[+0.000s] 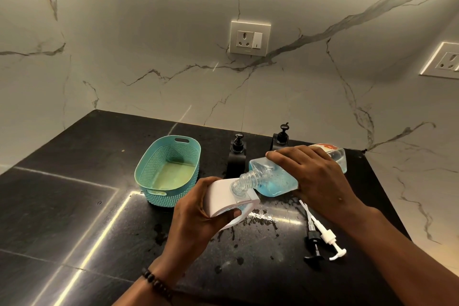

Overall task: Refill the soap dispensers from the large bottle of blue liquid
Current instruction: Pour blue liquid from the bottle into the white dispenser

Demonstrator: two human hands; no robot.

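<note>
While right hand [320, 176] grips large bottle [278, 179] tipped neck-left, its mouth meets white dispenser [221, 196] clasped by left hand [198, 216].

Head view, close, down onto countertop [74, 206]

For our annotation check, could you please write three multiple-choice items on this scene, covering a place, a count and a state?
1. Where does the teal basket stand?
A. left of the white dispenser
B. on the wall
C. beside the loose pumps

2. How many loose pumps lie on the counter?
A. one
B. two
C. four

3. How is the large bottle held?
A. upright, capped
B. lying untouched
C. tipped, neck at the dispenser

Key: 1 A, it sits on the counter to the dispenser's left; 2 B, one black and one white; 3 C, the right hand tilts it while the left hand holds the dispenser.
</note>
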